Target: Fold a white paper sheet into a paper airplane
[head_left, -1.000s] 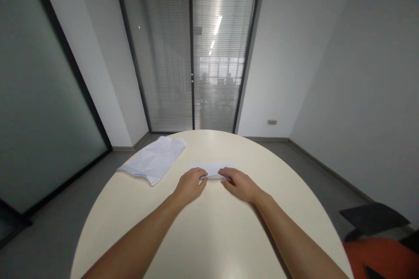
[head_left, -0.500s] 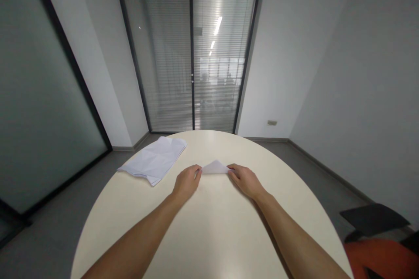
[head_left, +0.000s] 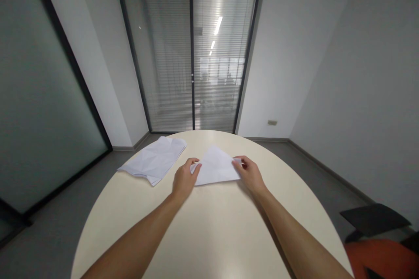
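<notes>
A folded sheet of white paper [head_left: 216,166] spans the gap between my two hands, over the middle of the table. Its top comes to a point away from me, and its near edge runs nearly straight, slightly higher on the right. My left hand [head_left: 186,178] pinches its left side between thumb and fingers. On the opposite side, my right hand [head_left: 250,172] grips the paper the same way, thumb on top. Part of each paper corner is hidden by the fingers.
Creased white sheets [head_left: 155,159] lie in a loose pile at the left of the round cream table [head_left: 209,235]. An orange and black chair [head_left: 379,248] stands at the lower right. Beyond the table is a glass door with blinds [head_left: 193,52].
The paper was a low, narrow triangle seen edge-on; now it is tilted toward me and shows a larger face. My hands have turned with it, still holding both sides.
</notes>
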Demonstrator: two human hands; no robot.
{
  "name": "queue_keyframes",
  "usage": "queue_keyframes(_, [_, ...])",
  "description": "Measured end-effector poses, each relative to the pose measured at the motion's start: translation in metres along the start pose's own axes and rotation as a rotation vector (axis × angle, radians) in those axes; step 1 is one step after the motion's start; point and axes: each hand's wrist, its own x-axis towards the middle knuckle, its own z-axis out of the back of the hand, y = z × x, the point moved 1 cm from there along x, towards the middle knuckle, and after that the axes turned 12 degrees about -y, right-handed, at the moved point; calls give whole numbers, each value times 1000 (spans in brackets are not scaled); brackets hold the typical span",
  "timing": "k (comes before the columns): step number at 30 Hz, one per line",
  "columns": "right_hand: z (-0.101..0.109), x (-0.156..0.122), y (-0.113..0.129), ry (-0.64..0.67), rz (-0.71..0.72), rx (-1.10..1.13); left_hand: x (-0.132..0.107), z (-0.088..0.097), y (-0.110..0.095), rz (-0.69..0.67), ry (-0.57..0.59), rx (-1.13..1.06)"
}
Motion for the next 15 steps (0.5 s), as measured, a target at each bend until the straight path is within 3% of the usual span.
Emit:
queue_keyframes(8, [2, 0, -12, 41, -22, -82, -3, -3, 3, 40, 109, 135])
queue_keyframes(13, [4, -2, -15, 84, -6, -231, -6, -3, 0, -198, 117, 100])
queue_keyframes(15, [3, -4, -15, 87, -12, -279, -9, -4, -4, -321, 183, 47])
